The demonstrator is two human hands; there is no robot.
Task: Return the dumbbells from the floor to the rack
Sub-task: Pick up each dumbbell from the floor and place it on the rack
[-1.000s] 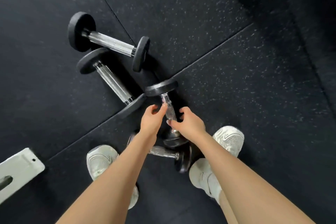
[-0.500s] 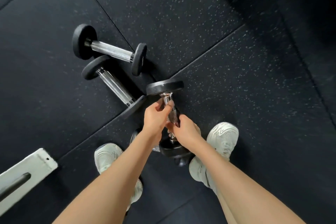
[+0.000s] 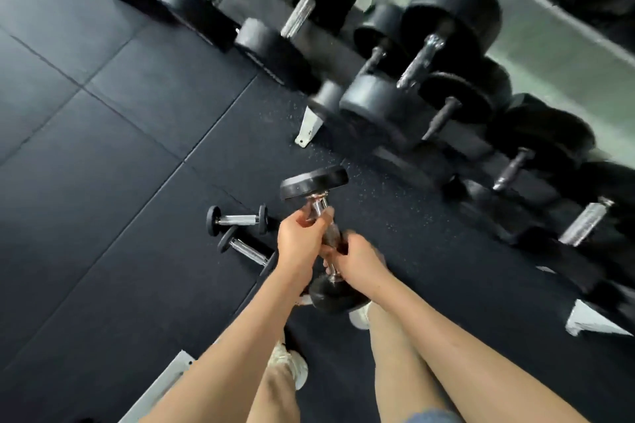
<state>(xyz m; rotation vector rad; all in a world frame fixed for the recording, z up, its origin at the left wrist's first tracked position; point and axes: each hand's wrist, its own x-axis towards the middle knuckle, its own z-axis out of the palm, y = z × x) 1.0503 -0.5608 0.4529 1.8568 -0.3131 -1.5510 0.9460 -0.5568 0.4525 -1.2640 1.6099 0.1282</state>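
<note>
While two hands curl tight round its chrome handle, one dumbbell (image 3: 314, 182) held just short of the rack (image 3: 309, 127), left hand (image 3: 299, 239) nearer the rack, right hand (image 3: 357, 257) behind it, two floor dumbbells (image 3: 237, 219) (image 3: 247, 251) lying farther from the rack.

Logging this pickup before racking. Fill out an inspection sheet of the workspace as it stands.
Surface: black speckled rubber floor, tile seams visible.
Job's things: held dumbbell near upright in both hands; far floor dumbbell and near floor dumbbell lying close together; rack loaded with dumbbells, blurred.
Clutter: nothing seen.
Grippers: left hand and right hand both grip the held dumbbell's handle.
Cables: nothing seen.
Surroundings: pale green wall behind rack; white shoes; white bracket at lower left.
</note>
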